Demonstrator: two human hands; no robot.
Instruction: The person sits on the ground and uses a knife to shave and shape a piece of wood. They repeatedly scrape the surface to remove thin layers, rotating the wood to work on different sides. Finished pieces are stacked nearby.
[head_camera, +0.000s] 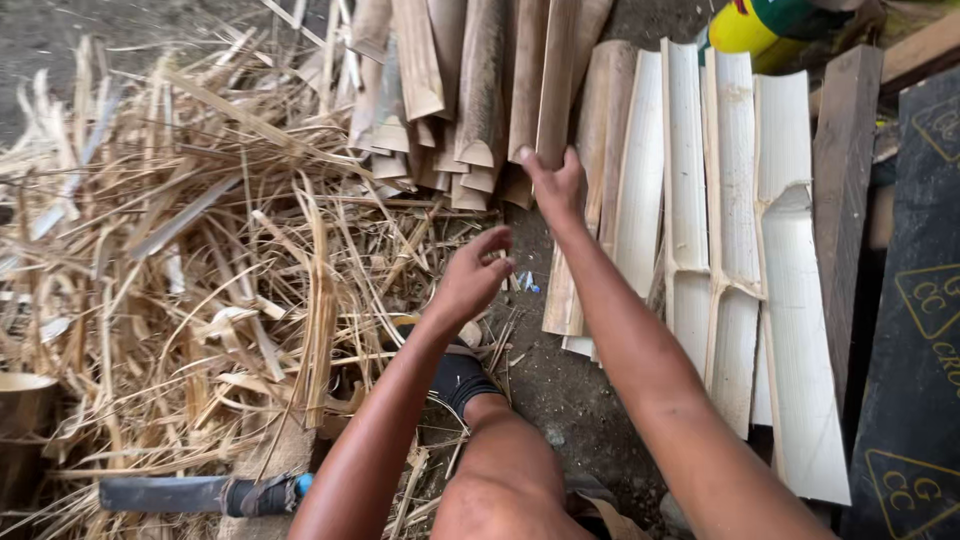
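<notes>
My right hand (556, 185) reaches forward and grips the near end of a long brown split bamboo slat (557, 75) that lies in a stack of similar slats (460, 80). My left hand (472, 275) hovers lower and to the left with loosely curled fingers, holding nothing. It is above dark ground beside the shavings. My bent knee (500, 470) shows at the bottom centre.
A heap of dry bamboo shavings and strips (180, 260) fills the left. Pale split bamboo boards (740, 250) lie on the right beside a dark wooden plank (843, 190). A blade with a wrapped handle (200, 494) rests at lower left. A yellow-green container (760, 22) stands at top right.
</notes>
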